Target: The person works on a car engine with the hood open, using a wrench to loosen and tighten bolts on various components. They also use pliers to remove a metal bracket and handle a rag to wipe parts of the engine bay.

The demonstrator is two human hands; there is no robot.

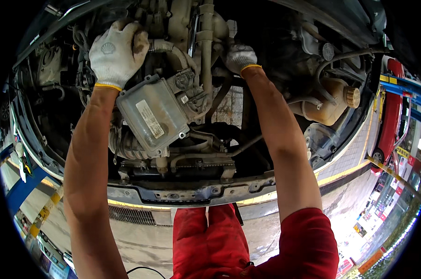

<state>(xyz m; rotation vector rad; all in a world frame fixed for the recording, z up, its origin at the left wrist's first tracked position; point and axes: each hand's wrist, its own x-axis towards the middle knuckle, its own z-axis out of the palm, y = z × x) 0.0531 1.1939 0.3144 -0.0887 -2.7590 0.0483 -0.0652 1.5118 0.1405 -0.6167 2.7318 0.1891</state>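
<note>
Both my hands wear white knit gloves with yellow cuffs and reach into a car's engine bay. My left hand (pixel 119 52) is closed, its fingers bent over the far side of the engine parts; whatever it grips is hidden. Beside it runs a dirty hose (pixel 163 45), and just below sits a grey metal control module (pixel 155 117) with a white label. My right hand (pixel 240 56) is deep among the parts, right of a vertical pipe (pixel 207 51). Its fingers look curled, with their tips lost in shadow. A shiny metal rod (pixel 193 35) stands left of that pipe.
A yellowed coolant tank (pixel 324 104) with a brown cap lies to the right. The front crossmember (pixel 192 193) spans the near side, before my red trousers. Ribbed intake hose (pixel 129 144) bends below the module. A red car (pixel 391 123) and blue lift parts (pixel 26 188) stand around.
</note>
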